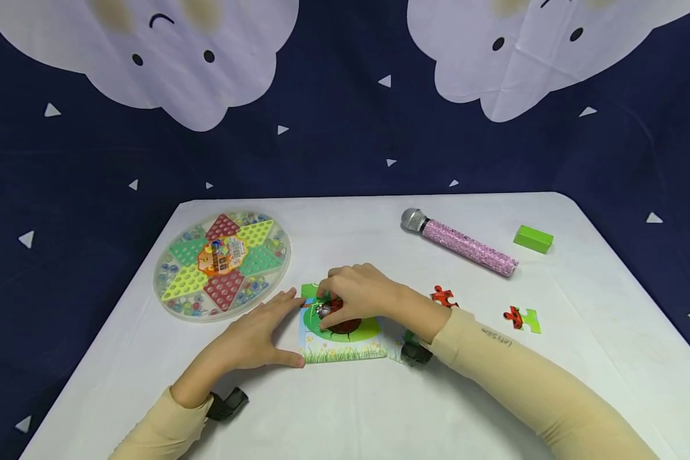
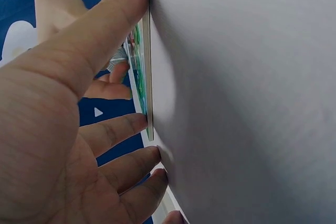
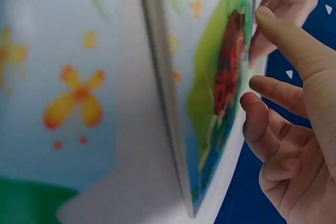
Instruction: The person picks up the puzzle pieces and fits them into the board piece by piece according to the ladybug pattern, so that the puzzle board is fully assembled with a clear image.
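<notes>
A jigsaw puzzle board (image 1: 345, 352) with a ladybug on a green leaf and a grassy, flowered lower border lies on the white table. My left hand (image 1: 259, 332) spreads its fingers along the board's left side, thumb at the lower left corner and index fingertip near the upper left edge. My right hand (image 1: 359, 295) reaches over the ladybug picture (image 3: 228, 72) with thumb and bent fingers apart and nothing visible between them. It covers part of the board's top. In the right wrist view, a second flowered printed panel (image 3: 81, 98) lies beside the board, mostly under my wrist in the head view.
Two loose jigsaw pieces, one red and black (image 1: 443, 296) and one red and green (image 1: 523, 319), lie to the right. Behind them are a pink glittery microphone (image 1: 466, 245) and a green block (image 1: 533, 239). A round Chinese checkers set (image 1: 222, 265) with marbles sits at the left.
</notes>
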### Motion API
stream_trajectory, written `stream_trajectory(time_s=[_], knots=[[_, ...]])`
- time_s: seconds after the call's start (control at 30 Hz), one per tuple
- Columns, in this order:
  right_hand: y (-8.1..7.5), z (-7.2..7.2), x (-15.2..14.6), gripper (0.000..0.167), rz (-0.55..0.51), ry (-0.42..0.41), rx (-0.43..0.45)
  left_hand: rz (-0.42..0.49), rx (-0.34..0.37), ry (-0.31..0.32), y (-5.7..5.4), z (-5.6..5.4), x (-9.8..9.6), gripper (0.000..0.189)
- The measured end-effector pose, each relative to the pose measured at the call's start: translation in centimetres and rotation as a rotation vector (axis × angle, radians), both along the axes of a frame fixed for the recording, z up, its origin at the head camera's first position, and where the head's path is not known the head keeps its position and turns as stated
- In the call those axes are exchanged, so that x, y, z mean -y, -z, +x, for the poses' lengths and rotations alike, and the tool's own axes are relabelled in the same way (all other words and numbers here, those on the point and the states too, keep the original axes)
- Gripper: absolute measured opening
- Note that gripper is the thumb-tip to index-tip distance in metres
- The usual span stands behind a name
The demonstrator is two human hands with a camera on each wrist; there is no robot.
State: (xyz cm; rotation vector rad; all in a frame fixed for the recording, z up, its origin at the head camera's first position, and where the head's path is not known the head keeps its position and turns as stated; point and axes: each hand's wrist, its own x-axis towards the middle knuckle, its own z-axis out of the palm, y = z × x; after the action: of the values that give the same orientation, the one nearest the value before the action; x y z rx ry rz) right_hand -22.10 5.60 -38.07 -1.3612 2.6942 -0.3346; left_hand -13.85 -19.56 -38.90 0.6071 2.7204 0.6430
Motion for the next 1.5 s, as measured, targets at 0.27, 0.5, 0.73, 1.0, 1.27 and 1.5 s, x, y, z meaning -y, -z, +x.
stream_trajectory(time_s=[0.27, 0.5, 0.73, 1.0, 1.27, 1.5], knots=[[-1.4, -0.9, -1.7, 0.04, -0.026, 0.06, 0.015, -0.001, -0.003, -0.002, 0.1, 0.0, 0.0, 0.114], [-2.2, -1.7, -4.5, 0.037, -0.031, 0.128, 0.028, -0.01, -0.014, -0.004, 0.2, -0.1, 0.1, 0.113], [-3.1, -1.7, -7.3, 0.038, -0.033, 0.195, 0.053, -0.02, -0.026, 0.0, 0.1, -0.1, 0.0, 0.114], [-3.1, -1.6, -10.8, 0.04, -0.01, 0.26, 0.103, -0.015, -0.027, 0.005, 0.2, -0.1, 0.1, 0.113], [-2.7, -1.5, -14.5, 0.037, -0.087, 0.276, 0.166, -0.019, -0.017, 0.003, 0.5, -0.1, 0.2, 0.114], [-3.1, -0.9, -17.1, 0.039, -0.11, 0.326, 0.294, -0.011, -0.019, 0.004, 0.2, -0.1, 0.3, 0.113]])
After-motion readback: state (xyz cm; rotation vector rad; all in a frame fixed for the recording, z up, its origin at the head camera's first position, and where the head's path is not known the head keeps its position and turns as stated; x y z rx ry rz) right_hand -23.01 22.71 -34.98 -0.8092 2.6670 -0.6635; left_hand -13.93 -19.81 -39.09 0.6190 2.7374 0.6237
